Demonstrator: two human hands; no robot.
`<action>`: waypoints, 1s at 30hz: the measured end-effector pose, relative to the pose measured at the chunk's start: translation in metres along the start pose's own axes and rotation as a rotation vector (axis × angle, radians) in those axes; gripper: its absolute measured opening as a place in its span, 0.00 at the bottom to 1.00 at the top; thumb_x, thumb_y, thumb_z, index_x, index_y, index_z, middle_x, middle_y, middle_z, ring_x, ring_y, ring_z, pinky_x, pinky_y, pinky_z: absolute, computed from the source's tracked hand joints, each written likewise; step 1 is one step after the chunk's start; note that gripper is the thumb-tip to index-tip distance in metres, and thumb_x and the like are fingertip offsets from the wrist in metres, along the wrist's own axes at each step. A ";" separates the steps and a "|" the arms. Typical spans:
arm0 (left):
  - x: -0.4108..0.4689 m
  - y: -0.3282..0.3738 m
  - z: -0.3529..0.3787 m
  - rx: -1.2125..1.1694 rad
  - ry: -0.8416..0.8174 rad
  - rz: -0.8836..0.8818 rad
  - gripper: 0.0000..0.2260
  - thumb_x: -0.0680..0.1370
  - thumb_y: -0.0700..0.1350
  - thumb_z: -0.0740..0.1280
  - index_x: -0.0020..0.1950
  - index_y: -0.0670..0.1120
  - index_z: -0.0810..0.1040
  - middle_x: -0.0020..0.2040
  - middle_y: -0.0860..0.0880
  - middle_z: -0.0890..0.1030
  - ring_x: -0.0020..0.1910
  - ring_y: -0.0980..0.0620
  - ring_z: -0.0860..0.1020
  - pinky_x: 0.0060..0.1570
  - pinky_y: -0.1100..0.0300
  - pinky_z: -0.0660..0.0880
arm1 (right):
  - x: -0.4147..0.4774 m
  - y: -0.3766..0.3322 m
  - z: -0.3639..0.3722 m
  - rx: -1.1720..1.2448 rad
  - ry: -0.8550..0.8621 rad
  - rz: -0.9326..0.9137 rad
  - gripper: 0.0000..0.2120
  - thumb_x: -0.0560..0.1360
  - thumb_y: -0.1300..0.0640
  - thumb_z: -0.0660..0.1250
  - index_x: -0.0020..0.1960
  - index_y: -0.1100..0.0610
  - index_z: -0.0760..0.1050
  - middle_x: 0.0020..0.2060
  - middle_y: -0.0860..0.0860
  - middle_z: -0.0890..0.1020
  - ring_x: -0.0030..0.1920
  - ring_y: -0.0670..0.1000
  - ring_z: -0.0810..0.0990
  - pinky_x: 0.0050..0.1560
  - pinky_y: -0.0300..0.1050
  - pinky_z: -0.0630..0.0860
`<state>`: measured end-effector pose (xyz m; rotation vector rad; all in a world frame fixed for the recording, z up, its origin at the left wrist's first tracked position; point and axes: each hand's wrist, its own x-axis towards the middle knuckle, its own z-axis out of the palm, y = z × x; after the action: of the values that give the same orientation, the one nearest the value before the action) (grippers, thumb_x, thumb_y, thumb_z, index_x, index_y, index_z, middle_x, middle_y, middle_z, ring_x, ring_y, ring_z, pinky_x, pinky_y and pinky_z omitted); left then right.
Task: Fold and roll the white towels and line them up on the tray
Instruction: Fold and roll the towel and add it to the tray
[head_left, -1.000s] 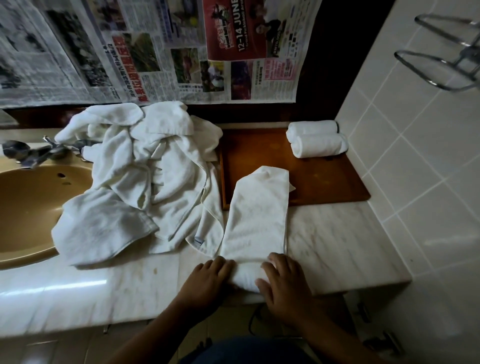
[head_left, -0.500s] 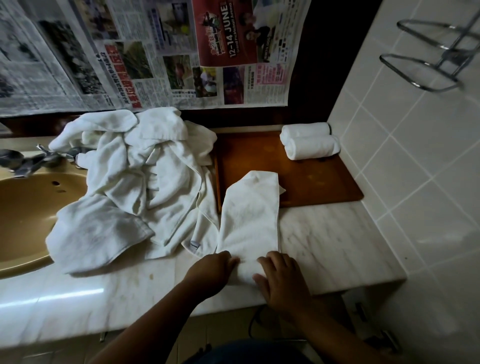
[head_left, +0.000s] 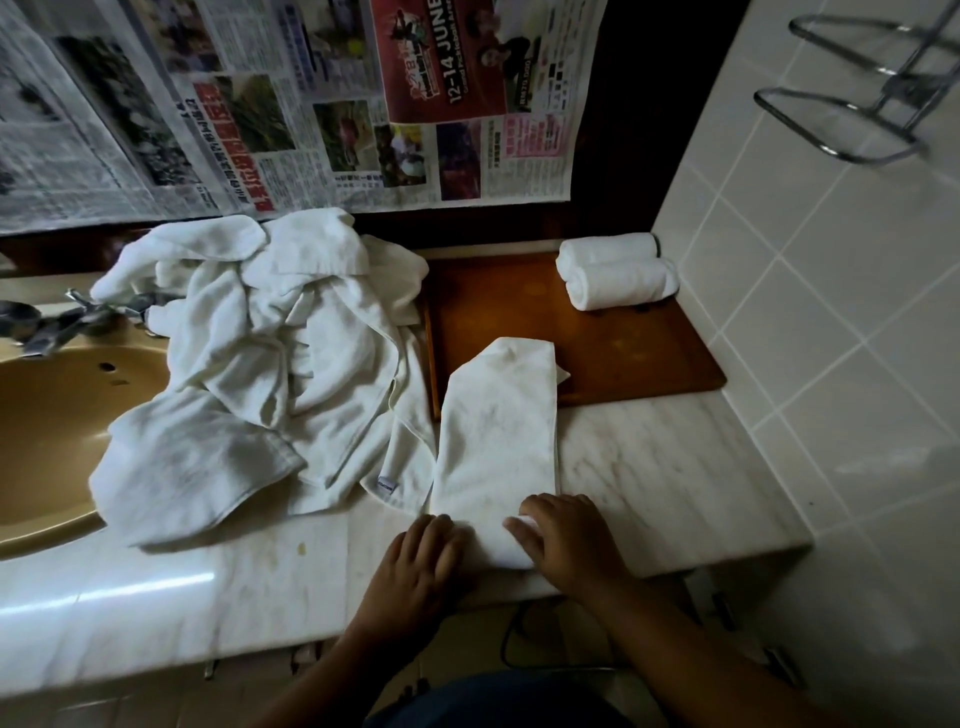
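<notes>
Head view. Bare marble surface (head_left: 675, 478) lies open to the right of the folded towel strip (head_left: 496, 431), up to the tiled wall (head_left: 831, 312). A loose towel heap (head_left: 270, 353) crowds the strip's left edge. Strip's near end is at the surface's front edge, its far end overlaps the wooden tray (head_left: 639, 358). Left hand (head_left: 423, 564) and right hand (head_left: 566, 545) both have fingers curled over the rolled near end. Two rolled towels (head_left: 618, 273) sit at the tray's far right corner. Tan sink (head_left: 47, 431) at left.

White towels (head_left: 270, 364) lie on a grey-veined white marble counter (head_left: 649, 467); the tray (head_left: 634, 353) is reddish-brown, the sink (head_left: 47, 431) tan.
</notes>
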<state>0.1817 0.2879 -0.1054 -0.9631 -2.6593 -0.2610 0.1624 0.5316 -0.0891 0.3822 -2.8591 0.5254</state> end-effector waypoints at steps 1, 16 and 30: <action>0.002 -0.001 0.000 -0.005 -0.009 -0.016 0.23 0.80 0.56 0.59 0.65 0.41 0.77 0.62 0.41 0.75 0.58 0.41 0.76 0.53 0.49 0.78 | 0.002 -0.001 0.000 0.008 0.018 0.015 0.22 0.83 0.38 0.54 0.39 0.51 0.72 0.31 0.47 0.76 0.31 0.51 0.75 0.36 0.44 0.66; 0.044 -0.009 -0.013 -0.296 -0.300 -0.277 0.36 0.76 0.73 0.43 0.61 0.48 0.75 0.53 0.48 0.78 0.52 0.47 0.77 0.42 0.50 0.77 | 0.004 0.004 -0.009 -0.032 -0.021 -0.022 0.20 0.82 0.42 0.55 0.40 0.52 0.73 0.31 0.48 0.76 0.30 0.51 0.74 0.37 0.45 0.68; 0.029 0.041 -0.009 -0.151 -0.133 -0.323 0.19 0.77 0.63 0.61 0.59 0.49 0.73 0.55 0.48 0.76 0.52 0.47 0.75 0.44 0.52 0.78 | -0.014 0.015 -0.018 -0.060 -0.074 -0.052 0.19 0.81 0.43 0.55 0.37 0.49 0.75 0.30 0.47 0.77 0.28 0.49 0.75 0.37 0.43 0.65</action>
<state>0.1895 0.3336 -0.0843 -0.6036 -2.9476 -0.4898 0.1738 0.5551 -0.0808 0.4740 -2.9190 0.4240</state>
